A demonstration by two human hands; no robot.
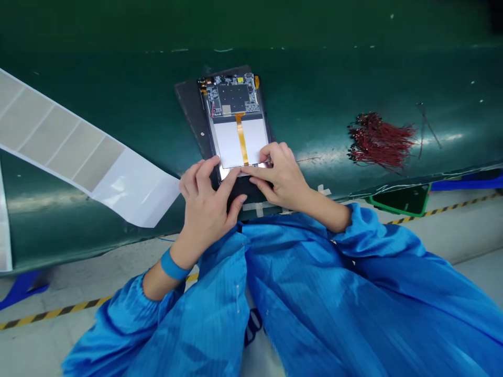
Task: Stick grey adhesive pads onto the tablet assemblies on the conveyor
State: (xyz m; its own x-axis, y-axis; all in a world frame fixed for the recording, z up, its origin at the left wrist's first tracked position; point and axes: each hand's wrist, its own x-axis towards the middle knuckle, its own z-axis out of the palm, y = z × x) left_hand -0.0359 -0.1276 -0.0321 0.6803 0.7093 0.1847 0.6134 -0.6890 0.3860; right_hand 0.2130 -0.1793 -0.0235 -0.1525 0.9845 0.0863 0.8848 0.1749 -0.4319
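Observation:
An opened tablet lies on a dark mat on the green bench, its circuit board at the far end and an orange flex cable running down a white panel. My left hand rests at the tablet's near left corner, its fingers bent against the edge. My right hand is at the near right corner, with the forefinger and thumb pressed on the lower edge of the white panel. What lies under the fingertips is hidden.
A long strip of white label backing lies across the left of the bench. A bundle of red wires sits at the right. A green-edged tray shows at the bench's near right edge. My blue smock fills the foreground.

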